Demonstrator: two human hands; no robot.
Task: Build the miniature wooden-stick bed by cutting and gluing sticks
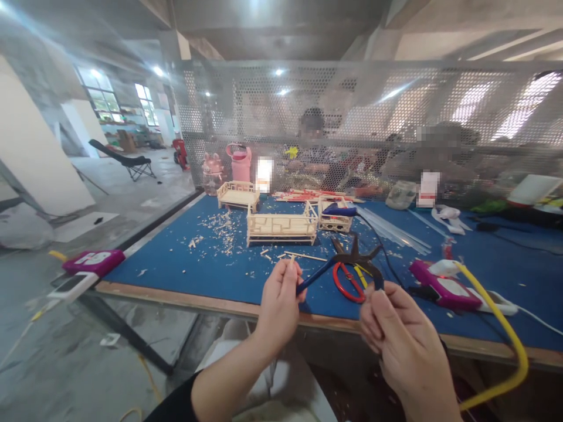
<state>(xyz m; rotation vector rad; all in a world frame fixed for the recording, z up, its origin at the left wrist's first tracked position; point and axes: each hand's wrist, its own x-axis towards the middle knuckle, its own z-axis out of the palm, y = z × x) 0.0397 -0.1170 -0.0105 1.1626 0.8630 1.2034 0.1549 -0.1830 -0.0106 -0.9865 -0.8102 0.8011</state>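
Observation:
A pair of pliers with dark metal jaws spread wide and blue handles is held above the table between my two hands. My left hand is closed, with a short wooden stick poking up by its thumb and the left handle at its fingers. My right hand wraps round the other handle. Under the pliers lie red-handled scissors. Just beyond, a miniature stick-built bench stands on the blue tabletop, near a loose stick.
Another small wooden piece stands behind left; a third is at right, beside a blue glue gun. Clear sticks lie right. A purple power strip and yellow cable flank my right hand. A perforated screen rises behind.

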